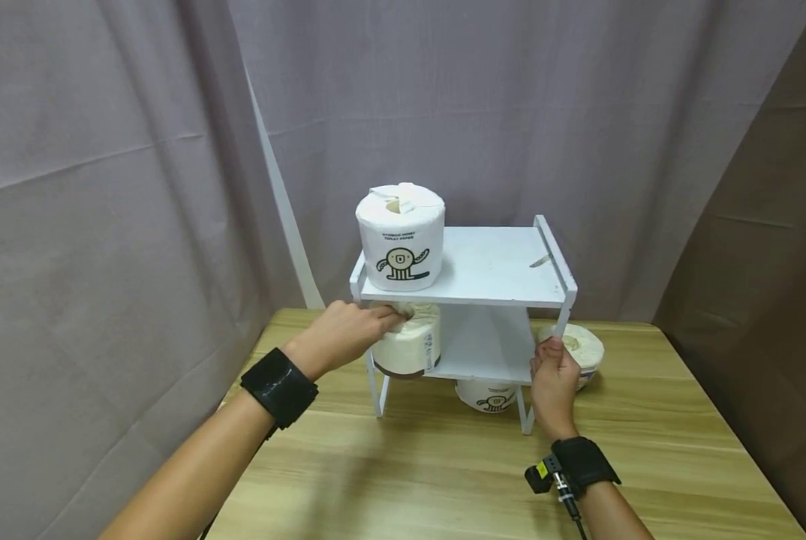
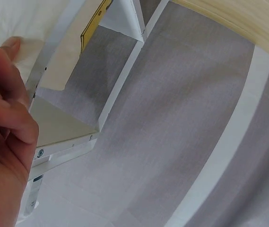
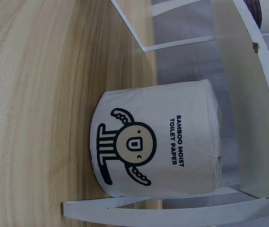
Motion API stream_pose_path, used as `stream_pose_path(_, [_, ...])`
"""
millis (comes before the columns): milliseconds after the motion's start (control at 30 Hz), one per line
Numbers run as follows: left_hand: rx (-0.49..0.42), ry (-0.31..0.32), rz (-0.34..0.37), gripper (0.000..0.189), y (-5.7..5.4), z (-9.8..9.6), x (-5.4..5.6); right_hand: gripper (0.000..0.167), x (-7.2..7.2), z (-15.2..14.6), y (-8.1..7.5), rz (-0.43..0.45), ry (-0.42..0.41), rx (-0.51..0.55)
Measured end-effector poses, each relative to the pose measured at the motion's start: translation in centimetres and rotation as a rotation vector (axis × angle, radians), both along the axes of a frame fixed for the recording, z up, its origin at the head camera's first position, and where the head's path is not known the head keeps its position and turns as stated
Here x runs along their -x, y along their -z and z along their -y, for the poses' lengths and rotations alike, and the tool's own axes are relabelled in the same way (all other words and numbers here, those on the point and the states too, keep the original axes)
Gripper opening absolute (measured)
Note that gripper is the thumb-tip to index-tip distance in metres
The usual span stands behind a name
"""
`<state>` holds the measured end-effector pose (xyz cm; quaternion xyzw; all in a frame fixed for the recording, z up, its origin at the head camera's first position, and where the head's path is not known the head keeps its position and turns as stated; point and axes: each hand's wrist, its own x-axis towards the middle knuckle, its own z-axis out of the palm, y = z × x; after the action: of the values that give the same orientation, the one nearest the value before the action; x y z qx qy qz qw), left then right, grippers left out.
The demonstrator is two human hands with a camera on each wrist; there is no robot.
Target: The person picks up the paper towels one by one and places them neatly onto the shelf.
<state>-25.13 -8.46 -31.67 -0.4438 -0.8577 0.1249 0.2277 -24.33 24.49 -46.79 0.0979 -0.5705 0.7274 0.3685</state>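
A white two-tier shelf rack (image 1: pixel 494 262) stands on the wooden table. On its lower tier, at the left end, a cream-wrapped toilet paper roll (image 1: pixel 410 352) is tipped a little. My left hand (image 1: pixel 345 334) grips this roll at its top, fingertips tucked into the wrapper by the core; in the left wrist view the fingers are curled beside the rack's side bar. At the opposite end, my right hand (image 1: pixel 554 386) holds the rack's right leg, with only a sliver of finger showing in the right wrist view.
Another wrapped toilet paper roll (image 1: pixel 401 247) stands on the top tier's left side. Beneath the lower tier sits a roll (image 3: pixel 172 142) with a printed cartoon figure. One more roll (image 1: pixel 590 351) is on the table behind my right hand. Grey curtains (image 1: pixel 484 112) hang around the table.
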Motion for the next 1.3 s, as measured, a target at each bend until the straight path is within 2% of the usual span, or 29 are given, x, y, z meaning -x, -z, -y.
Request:
stream_pose_path(233, [-0.006,-0.004,0.023,0.034,-0.1,-0.4,-0.1,0.057,0.0,-0.2,-0.1,0.001,0.009,-0.004])
stream_pose_path(467, [-0.019,-0.024,0.146,0.039,-0.4,-1.0,-0.4,0.055,0.0,-0.2,0.1,-0.001,-0.005,0.003])
stream_pose_path(633, [-0.036,-0.028,0.197,0.039,-0.4,-1.2,-0.4,0.055,0.2,-0.2,0.2,0.009,0.007,-0.01])
stream_pose_path(967, [-0.159,-0.054,0.327,0.04,0.1,-2.1,-0.6,0.056,0.1,-0.1,-0.2,0.006,-0.007,0.009])
stream_pose_path(1100, [-0.187,-0.079,0.33,0.042,0.6,-2.6,-0.9,0.054,0.0,0.0,-0.3,0.019,0.013,0.001])
stream_pose_path(1300, [-0.213,-0.124,0.266,0.035,1.2,-3.4,-1.2,0.056,-0.1,0.1,-0.4,0.027,0.026,-0.004])
